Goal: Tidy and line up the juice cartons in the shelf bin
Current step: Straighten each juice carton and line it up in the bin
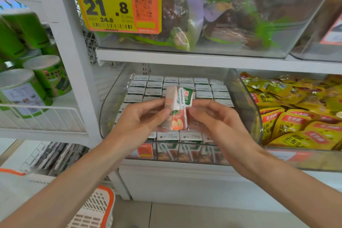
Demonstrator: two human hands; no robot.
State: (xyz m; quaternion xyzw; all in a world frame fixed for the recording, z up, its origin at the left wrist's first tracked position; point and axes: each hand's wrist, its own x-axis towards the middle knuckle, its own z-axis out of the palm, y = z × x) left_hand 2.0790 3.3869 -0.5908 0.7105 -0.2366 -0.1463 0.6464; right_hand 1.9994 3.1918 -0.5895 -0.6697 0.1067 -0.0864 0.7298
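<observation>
Hands hold one juice carton (178,107) upright above the middle of the clear shelf bin (242,102): left hand (142,116) grips its left side, right hand (212,118) pinches its right edge. Remaining cartons (185,87) stand in rows inside, reaching the bin's front wall.

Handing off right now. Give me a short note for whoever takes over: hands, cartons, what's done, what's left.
Left hand and right hand together hold one juice carton upright above the clear bin.
The other cartons stand in rows inside; the patch under the hands is hidden.
Done: visible rows look lined up.
Left: seat the held carton in a row.
</observation>
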